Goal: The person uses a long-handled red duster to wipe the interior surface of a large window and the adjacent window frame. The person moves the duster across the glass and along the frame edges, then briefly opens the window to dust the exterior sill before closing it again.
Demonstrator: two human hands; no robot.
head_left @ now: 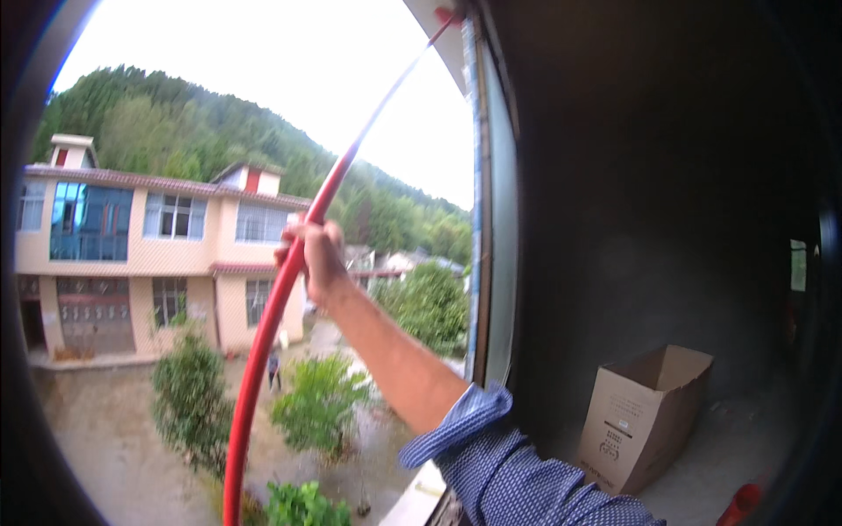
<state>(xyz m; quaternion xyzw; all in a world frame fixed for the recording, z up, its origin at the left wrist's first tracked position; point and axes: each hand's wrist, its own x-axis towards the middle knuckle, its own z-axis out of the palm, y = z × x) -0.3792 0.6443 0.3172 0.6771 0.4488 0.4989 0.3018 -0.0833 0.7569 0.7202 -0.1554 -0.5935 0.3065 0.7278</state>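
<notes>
My right hand (314, 253) reaches out through a window opening, its fingers wrapped around a long red pole or pipe (260, 368). The red length runs from the bottom of the view, past my fist, up towards the roof overhang (439, 33). Its upper part looks pale in the glare. At the top, a blurred red piece (447, 16) shows near the overhang; whether the two touch is unclear. A rolled blue patterned sleeve (487, 447) covers my upper forearm. My left hand is out of view.
The window frame (483, 230) stands right of my arm, with the sill (414, 496) below. Indoors, an open cardboard box (625, 421) and a red tubular object (740, 506) rest on the floor. Outside below are shrubs (319, 401), a yard with a distant person (273, 371), and a house (174, 243).
</notes>
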